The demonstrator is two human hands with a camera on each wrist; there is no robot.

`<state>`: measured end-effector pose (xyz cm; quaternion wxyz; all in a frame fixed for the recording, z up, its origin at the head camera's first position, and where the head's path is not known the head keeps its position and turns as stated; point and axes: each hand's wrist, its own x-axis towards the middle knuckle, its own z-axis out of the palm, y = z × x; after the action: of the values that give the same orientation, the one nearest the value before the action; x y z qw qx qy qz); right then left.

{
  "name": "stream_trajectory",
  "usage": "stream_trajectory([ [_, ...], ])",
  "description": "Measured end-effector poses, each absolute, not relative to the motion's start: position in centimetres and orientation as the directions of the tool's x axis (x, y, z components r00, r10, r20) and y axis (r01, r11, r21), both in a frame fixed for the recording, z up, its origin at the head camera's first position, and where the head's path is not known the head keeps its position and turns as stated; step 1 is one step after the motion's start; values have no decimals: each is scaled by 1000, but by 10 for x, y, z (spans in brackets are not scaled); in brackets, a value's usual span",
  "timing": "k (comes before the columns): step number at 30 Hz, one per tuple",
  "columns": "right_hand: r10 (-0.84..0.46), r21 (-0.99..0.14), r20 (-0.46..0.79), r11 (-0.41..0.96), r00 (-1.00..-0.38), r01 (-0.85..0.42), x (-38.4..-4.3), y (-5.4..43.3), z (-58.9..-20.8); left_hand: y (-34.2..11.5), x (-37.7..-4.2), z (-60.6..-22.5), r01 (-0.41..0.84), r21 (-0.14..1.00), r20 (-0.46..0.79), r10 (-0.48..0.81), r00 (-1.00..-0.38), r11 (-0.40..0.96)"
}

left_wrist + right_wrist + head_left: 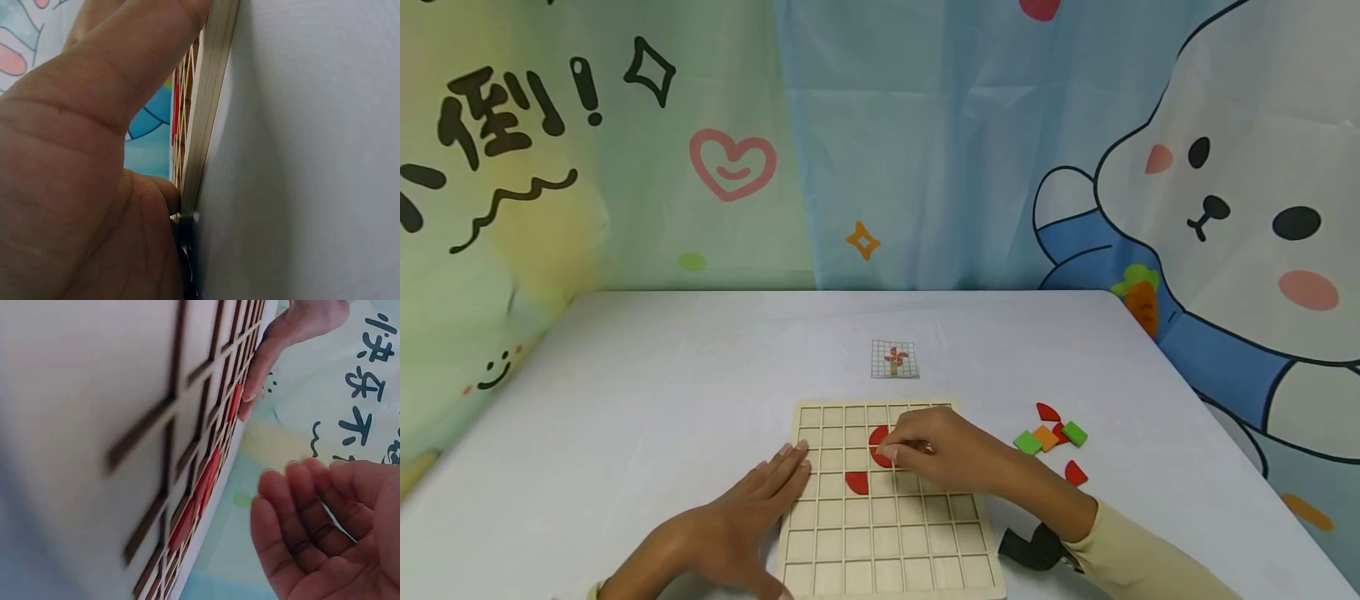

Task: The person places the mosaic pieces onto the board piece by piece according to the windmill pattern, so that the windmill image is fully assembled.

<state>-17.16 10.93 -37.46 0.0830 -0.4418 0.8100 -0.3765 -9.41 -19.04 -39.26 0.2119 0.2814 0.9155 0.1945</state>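
Note:
A pale wooden grid board (835,542) lies on the white table. My left hand (741,517) rests along its left edge, fingers spread and straight, the thumb near the lower left corner; the left wrist view shows the board's side edge (209,106) close against it. Red quarter-round pieces (877,438) sit in upper cells, partly covered by my right hand (943,450). Another red quarter piece (857,482) lies lower and to the left. In the right wrist view, my right hand's fingers (300,531) are loosely curled above the board, with nothing seen between them.
Right of the board lie several loose pieces: red quarters (1076,473), green squares (1027,442) and an orange square (1045,438). A small card (895,360) with a red, green and orange pinwheel pattern lies behind the board. A black object (1033,547) is beside the right wrist.

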Motion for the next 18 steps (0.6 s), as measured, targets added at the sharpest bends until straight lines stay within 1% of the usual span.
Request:
stream_trajectory([
  [3, -764, -677, 217, 331, -608, -657, -170, 120, -374, -191, -94, -393, 435, 474, -277, 599, -751, 765],
  [9, -722, -679, 177, 403, -669, -614, -164, 146, -369, -191, -94, -394, 448, 472, -270, 608, -746, 759],
  [18, -665, -625, 169, 498, -727, -601, -159, 190, -365, -190, -94, -394, 441, 461, -279, 598, -751, 770],
])
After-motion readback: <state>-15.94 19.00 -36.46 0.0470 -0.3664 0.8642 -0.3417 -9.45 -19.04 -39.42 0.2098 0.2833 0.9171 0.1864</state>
